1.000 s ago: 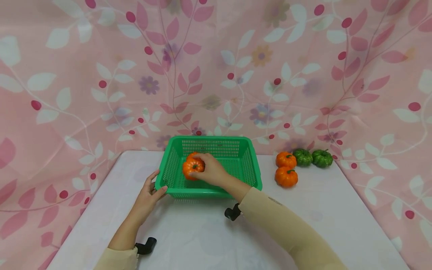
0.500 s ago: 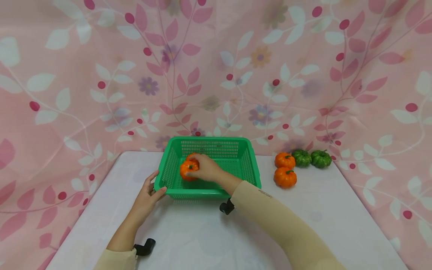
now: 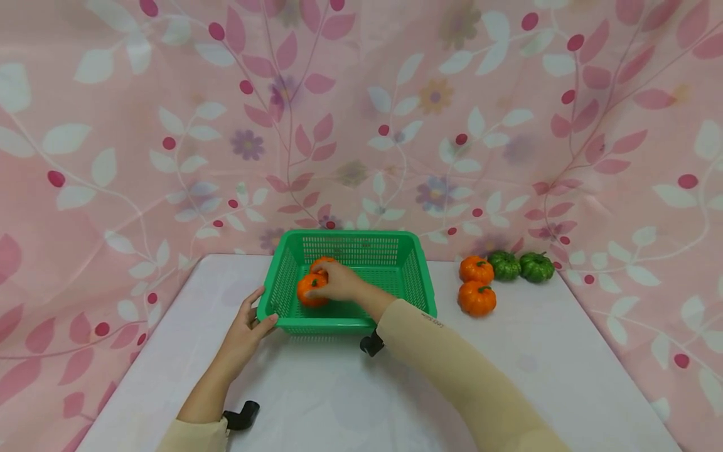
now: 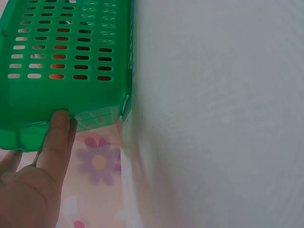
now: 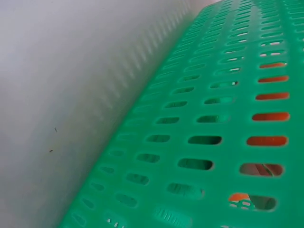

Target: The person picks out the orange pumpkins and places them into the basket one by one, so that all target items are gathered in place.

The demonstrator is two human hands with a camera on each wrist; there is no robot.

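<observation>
A green perforated plastic basket (image 3: 350, 322) stands on the white-covered table. My left hand (image 3: 243, 336) holds its near left corner, thumb on the front rim and fingers against the left side. Up close in the left wrist view, straight fingers (image 4: 54, 147) touch the basket wall (image 4: 61, 92). Inside the basket, my right hand (image 3: 341, 282) grips a small orange pumpkin (image 3: 307, 290) with a green stem, low at the left side. Behind it sits another orange pumpkin (image 3: 323, 260), partly hidden by that hand. Through the basket slots (image 5: 268, 141) in the right wrist view, orange shows.
To the basket's right, two orange pumpkins, one behind (image 3: 476, 270) and one nearer (image 3: 477, 298), lie beside two green pumpkins (image 3: 504, 265) (image 3: 536, 267). A pink floral cloth (image 3: 361, 125) hangs behind the table (image 3: 350, 389).
My right hand has moved the pumpkin left and slightly toward the front inside the basket, uncovering more of the one behind. The left hand has stayed on the corner.
</observation>
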